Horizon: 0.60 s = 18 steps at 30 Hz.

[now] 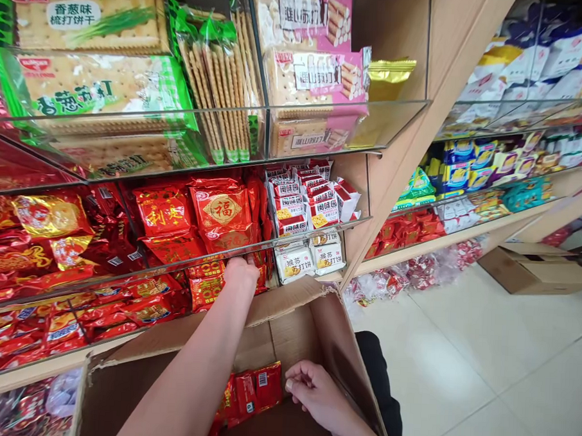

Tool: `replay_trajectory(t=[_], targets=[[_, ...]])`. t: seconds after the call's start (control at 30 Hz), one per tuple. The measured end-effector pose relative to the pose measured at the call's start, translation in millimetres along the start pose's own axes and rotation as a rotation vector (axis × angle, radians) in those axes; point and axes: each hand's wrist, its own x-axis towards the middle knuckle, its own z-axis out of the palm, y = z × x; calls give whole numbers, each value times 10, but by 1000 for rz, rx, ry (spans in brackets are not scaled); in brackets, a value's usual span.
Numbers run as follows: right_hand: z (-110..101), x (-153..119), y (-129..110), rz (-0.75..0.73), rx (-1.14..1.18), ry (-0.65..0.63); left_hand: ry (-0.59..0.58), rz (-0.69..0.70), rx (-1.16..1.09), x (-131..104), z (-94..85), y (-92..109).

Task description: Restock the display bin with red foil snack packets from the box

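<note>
Where they catch light, red packets (252, 393) shine.

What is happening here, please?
A person is handling small red packets at a store shelf. The left hand reaches among shelf packets; whether it grips one is hidden. The right hand is loosely curled inside an open cardboard box, beside other red packets, with nothing visible in it.

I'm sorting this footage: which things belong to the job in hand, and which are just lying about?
In the job:
left hand, at the shelved red packets
right hand, in the open box
boxed red packets

Just lying about:
green crackers
pink crackers
floor carton
</note>
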Motion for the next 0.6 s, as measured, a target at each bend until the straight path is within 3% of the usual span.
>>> replay_trajectory(t=[0.2, 0.6], targets=[[-4, -1, -3, 15, -10, -10, 17, 104, -103, -142, -4, -33], [11, 6, 19, 14, -107, 3, -25, 138, -82, -177, 0, -67]])
